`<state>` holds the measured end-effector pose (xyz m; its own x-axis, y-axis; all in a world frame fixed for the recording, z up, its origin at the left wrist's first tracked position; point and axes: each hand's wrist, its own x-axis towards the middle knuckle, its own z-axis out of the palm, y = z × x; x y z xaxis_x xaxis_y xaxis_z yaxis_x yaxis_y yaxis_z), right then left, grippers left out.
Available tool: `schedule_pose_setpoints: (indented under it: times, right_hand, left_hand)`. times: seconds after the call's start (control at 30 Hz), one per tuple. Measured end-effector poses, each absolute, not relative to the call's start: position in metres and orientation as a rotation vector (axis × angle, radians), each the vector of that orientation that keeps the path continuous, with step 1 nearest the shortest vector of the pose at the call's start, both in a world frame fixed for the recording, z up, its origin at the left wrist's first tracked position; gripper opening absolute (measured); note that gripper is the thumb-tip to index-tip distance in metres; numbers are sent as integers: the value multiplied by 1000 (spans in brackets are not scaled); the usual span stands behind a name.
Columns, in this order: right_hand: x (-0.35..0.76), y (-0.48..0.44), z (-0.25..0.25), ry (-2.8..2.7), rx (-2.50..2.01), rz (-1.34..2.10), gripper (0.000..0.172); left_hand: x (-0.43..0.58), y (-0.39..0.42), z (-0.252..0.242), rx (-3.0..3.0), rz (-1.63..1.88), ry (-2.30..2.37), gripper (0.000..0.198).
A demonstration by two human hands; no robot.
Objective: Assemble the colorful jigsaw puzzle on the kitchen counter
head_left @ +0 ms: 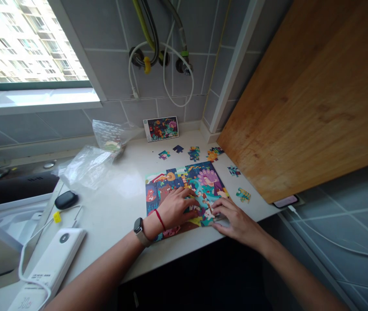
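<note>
A colourful, largely assembled jigsaw puzzle [207,178] lies on the white counter near its front edge. My left hand [177,208] rests flat across the puzzle's middle, fingers spread, holding nothing. At the lower right corner, my right hand [229,217] has its fingers and thumb bent around a puzzle piece [208,214] with a white animal on it, touching the puzzle; the fingers partly hide it. Loose pieces lie beyond the puzzle, among them a dark blue piece [177,149] and a purple and teal piece [164,154]. A yellow and green piece [243,195] lies to the right.
A small picture card [161,128] leans against the tiled wall. Crumpled clear plastic bags [88,166] lie at the left. A white power bank [49,263] with a cable and a black earphone case [66,200] are nearer. A wooden board [313,95] slants over the right side.
</note>
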<state>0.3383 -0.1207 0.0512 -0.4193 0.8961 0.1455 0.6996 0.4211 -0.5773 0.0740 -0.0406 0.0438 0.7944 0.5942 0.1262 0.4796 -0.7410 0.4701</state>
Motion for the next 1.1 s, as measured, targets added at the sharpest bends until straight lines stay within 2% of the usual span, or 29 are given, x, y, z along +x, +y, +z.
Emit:
schedule_pose_setpoints:
  times: [0.13, 0.5, 0.67, 1.0, 1.1]
  right_hand:
    - [343, -112, 56, -2256, -1367, 621, 17]
    - [348, -120, 46, -2262, -1338, 540, 26]
    - [349, -125, 42, -2263, -1298, 493, 19]
    - [351, -125, 41, -2284, -1332, 508, 19]
    - [349, -126, 45, -2275, -1352, 535, 16]
  left_hand:
    - [78, -44, 40, 2557, 423, 829, 25]
    - [78, -44, 36, 2561, 459, 832, 27]
    - [78, -44, 35, 2565, 466, 826, 27]
    - [80, -44, 32, 2586, 524, 806, 27]
    - [81, -45, 28, 2571, 575, 820, 21]
